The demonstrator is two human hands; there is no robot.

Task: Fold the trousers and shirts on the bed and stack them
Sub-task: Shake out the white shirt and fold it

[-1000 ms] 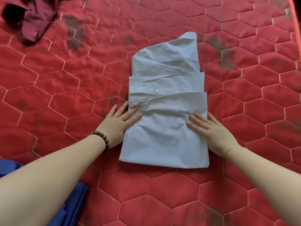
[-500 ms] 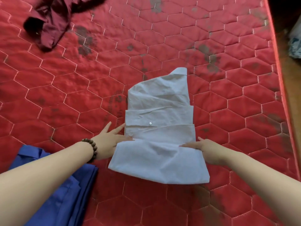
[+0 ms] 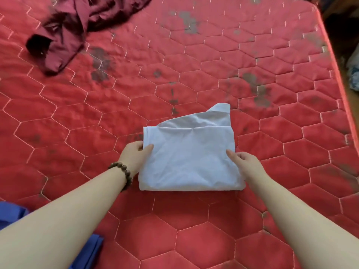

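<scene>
Shirt in the middle of the mattress (image 3: pixel 194 239), and both hands are on it! The pale blue shirt (image 3: pixel 188 158) lies folded into a compact block, a collar corner poking out at its far right. The left hand (image 3: pixel 134 156), beaded bracelet (image 3: pixel 122 174) on the wrist, pinches the shirt's left edge, thumb on top and fingers curled beneath. The right hand (image 3: pixel 246 164) grips the right edge the same way, thumb over the cloth, fingers bent round it. The shirt sits squarely between the two hands.

Open room all round: bare red quilting runs toward the far edge and toward the right edge, where the mattress ends at a piped border. The near side in front of the shirt is open too.

Counting now: one pale blue shirt in hand, one crumpled maroon garment (image 3: pixel 77 26) at the far left corner, well apart, and one blue garment (image 3: pixel 11 214) at the near left edge, partly hidden under the left forearm.
</scene>
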